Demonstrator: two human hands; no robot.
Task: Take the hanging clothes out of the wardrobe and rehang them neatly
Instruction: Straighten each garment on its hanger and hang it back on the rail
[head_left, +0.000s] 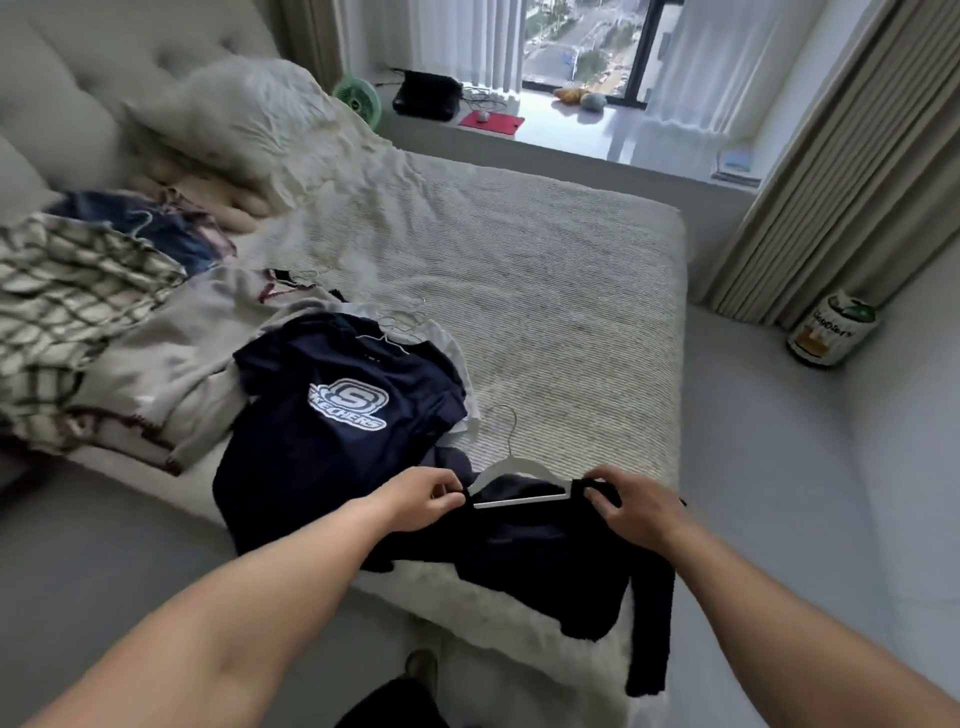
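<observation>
A black long-sleeved top (540, 556) lies on the near corner of the bed (545, 291), one sleeve hanging over the edge. A white hanger (511, 470) sits in its neckline, hook pointing away from me. My left hand (421, 499) pinches the top's left shoulder at the hanger's end. My right hand (634, 506) grips the right shoulder. To the left lies a navy T-shirt (337, 431) with a white logo, with a thin wire hanger (382, 340) at its collar.
More clothes are piled on the bed's left: a grey garment (182, 364), a checked shirt (62, 301), dark blue items (156, 223). Pillows (234, 119) lie at the headboard. A window ledge (571, 130) with small items, curtains (831, 182) and a jar (831, 332) stand to the right.
</observation>
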